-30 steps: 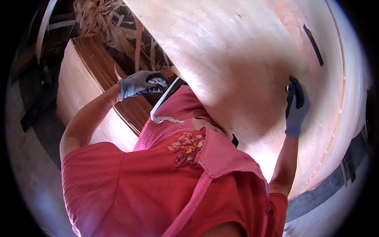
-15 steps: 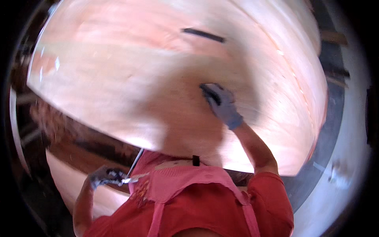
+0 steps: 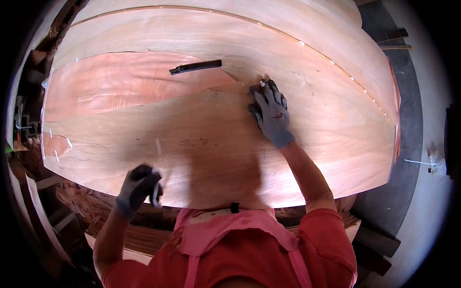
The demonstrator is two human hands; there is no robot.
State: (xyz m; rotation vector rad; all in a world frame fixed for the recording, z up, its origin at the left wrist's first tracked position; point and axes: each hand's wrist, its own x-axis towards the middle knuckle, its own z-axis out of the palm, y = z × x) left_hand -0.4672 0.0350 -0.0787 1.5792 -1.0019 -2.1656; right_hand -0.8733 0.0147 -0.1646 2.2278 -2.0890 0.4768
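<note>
A broad sheet of wood veneer lies before me, with a reddish, rippled area at its upper left. On the sheet, near the right tip of that area, rests my gloved right hand, its fingers stretched out and thumb apart. A small white bit shows at its fingertips; what it is I cannot make out. Over the sheet's near left edge, my gloved left hand is closed around a small white thing, mostly hidden by the fingers. A narrow black bar lies on the reddish area.
Short white strips stick to the veneer at the left, and another pale strip is near my left hand. A thin brown seam curves across the far part. Stacked veneer edges show below, beside torn scraps.
My left hand has come up from beside my body to the sheet's near edge. My right hand has moved slightly farther away and its fingers lie straighter. My view has turned.
</note>
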